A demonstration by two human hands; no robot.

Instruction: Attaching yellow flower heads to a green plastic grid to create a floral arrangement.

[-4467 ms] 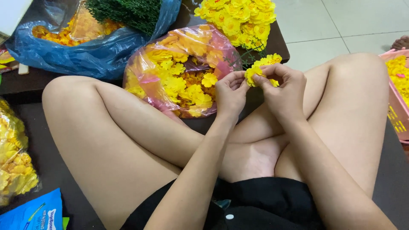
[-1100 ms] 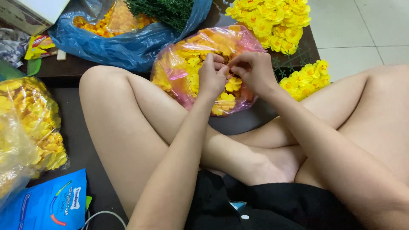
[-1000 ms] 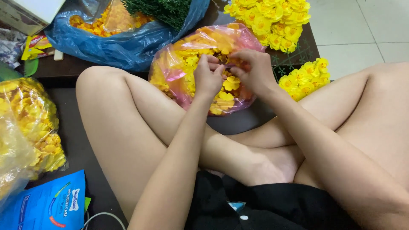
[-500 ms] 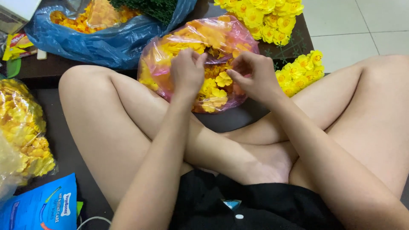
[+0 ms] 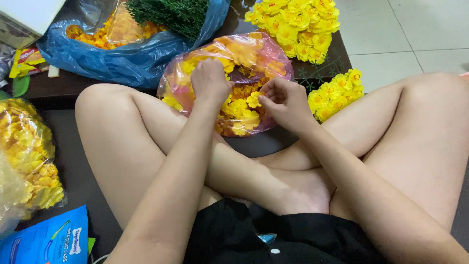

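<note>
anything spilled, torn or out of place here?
Nothing stands out. Left hand reaches into the pink bag of yellow flowers; right hand hovers at its edge. A small flower bunch lies loose beside the bag, apparently set there, not spilled.

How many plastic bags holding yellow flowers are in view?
3: a pink bag under both hands, a blue bag at top left, a clear bag at the left edge. More may lie out of frame.
</note>
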